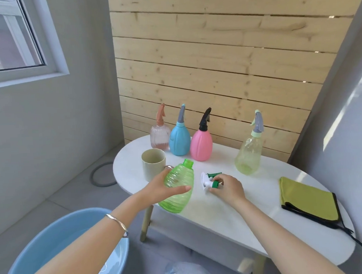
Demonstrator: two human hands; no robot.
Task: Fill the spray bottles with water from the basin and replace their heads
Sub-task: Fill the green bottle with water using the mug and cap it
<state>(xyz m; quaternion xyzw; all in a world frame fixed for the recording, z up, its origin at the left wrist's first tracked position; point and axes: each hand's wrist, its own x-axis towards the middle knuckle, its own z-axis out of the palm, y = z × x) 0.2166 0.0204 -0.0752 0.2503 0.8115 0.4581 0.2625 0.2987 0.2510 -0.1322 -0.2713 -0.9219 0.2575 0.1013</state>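
My left hand (pixel 166 188) grips a green ribbed bottle (pixel 179 178) with no head on it, tilted at the front edge of the white table (pixel 222 214). Just to its right, my right hand (pixel 228 189) holds the green and white spray head (pixel 209 180), which lies on the table. Four capped spray bottles stand at the back: a clear pink one (pixel 160 133), a blue one (pixel 179 137), a pink one (pixel 201 142) and a pale yellow-green one (pixel 250 152). A blue basin (pixel 45 244) with water sits on the floor at lower left, under my left forearm.
A beige cup (pixel 153 162) stands on the table just left of the green bottle. A folded green cloth (pixel 309 201) with black edging lies at the right end. A wooden slat wall backs the table; a hose ring (pixel 102 174) lies on the floor.
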